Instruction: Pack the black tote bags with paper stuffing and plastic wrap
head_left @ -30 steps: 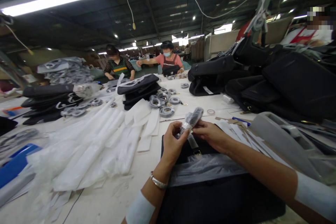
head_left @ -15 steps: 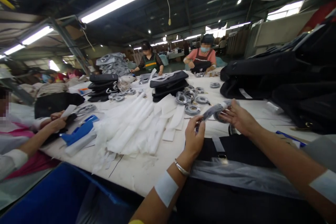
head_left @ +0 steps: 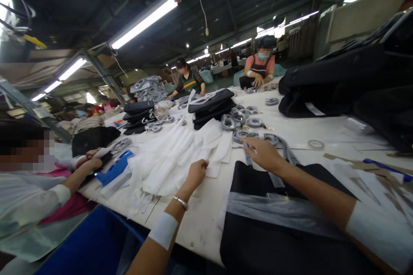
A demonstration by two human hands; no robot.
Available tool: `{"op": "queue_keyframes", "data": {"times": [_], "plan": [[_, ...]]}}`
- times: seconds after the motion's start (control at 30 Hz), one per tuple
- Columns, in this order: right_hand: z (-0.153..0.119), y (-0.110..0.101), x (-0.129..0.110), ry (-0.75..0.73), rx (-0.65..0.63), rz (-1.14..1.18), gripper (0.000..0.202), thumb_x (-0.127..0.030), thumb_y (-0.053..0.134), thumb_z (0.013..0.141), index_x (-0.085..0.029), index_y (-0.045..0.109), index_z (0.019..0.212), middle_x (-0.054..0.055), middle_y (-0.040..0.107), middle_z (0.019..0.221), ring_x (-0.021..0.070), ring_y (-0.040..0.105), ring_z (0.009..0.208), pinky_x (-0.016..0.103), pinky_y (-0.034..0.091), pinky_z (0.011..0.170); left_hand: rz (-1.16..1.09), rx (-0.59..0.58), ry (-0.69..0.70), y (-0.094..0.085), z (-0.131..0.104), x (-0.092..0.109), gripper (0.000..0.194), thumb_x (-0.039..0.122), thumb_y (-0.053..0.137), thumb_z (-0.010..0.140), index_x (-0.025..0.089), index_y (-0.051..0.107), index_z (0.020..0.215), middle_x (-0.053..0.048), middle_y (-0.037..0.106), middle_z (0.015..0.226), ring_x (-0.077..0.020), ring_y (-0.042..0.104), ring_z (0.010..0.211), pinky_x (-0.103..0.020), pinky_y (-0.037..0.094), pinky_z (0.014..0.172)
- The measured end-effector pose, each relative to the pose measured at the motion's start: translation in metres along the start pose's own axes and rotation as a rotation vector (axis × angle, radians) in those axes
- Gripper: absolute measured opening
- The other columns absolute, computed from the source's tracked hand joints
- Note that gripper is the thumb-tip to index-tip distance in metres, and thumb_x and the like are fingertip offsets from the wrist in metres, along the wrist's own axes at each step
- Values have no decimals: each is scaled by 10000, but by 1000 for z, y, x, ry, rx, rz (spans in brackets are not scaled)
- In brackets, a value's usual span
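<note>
White table [head_left: 200, 223], black bag [head_left: 258, 240], coiled straps [head_left: 255, 123]

Above the white worktable [head_left: 198, 227] hang a long, glowing white tube light [head_left: 145, 23] and a thin white cord with a yellow end [head_left: 207, 31]. Across it, a person in a green, orange-striped apron [head_left: 189, 84] is left of a person in a pink shirt and brown apron [head_left: 259, 68]. A blue plastic implement [head_left: 115, 170] lies near the table's left edge.
</note>
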State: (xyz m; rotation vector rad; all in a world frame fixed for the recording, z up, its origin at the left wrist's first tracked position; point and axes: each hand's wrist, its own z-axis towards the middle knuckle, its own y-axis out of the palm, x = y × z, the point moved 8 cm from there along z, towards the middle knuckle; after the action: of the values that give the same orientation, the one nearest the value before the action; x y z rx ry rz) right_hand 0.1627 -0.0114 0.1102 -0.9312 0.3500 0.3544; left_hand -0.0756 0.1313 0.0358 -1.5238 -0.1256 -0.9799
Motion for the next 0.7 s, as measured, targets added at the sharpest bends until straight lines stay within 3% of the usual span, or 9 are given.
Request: {"op": "queue_keyframes", "data": {"times": [0.17,0.23,0.33,0.43,0.57,0.7], "plan": [[-44,58,-1,-58,-259,-20,372,-115,418,881,-190,690,1124,95,698,1179,259,640,1100,385,508,937,201,-33,43,6,5,-12,214,141,525,878,211,705,970,-87,715,1084,-247,629,1046,-344,433,921],[-51,64,3,-65,-313,-29,382,-88,418,860,-194,688,1109,90,700,1168,262,644,1080,378,513,910,249,-54,52,8,14,-14,236,175,521,895,231,692,1047,-87,678,1181,-250,596,1107,-341,420,938],[-48,60,8,-49,-287,-9,360,-116,415,888,-203,681,1115,80,697,1174,254,637,1089,365,499,923,292,-79,32,10,32,-19,272,220,579,863,222,673,1119,-115,641,1238,-276,565,1155,-355,422,942],[-43,58,9,-45,-287,3,354,-120,422,891,-209,681,1115,72,701,1163,243,638,1084,347,491,928,276,-111,-22,10,48,-26,276,214,690,744,190,703,1018,-115,694,1083,-276,621,1029,-345,454,870],[-43,58,9,-48,-287,2,356,-113,429,884,-217,686,1107,61,713,1123,240,653,1048,339,503,893,150,-159,-79,6,55,-30,110,227,760,619,181,688,688,-17,671,636,-205,631,695,-294,471,693],[-42,51,8,-56,-224,14,360,-109,429,886,-224,688,1107,58,716,1130,242,661,1047,348,518,876,-85,-85,-65,-22,60,-9,239,371,774,622,169,646,621,-4,640,579,-161,594,600,-272,468,618]]}}
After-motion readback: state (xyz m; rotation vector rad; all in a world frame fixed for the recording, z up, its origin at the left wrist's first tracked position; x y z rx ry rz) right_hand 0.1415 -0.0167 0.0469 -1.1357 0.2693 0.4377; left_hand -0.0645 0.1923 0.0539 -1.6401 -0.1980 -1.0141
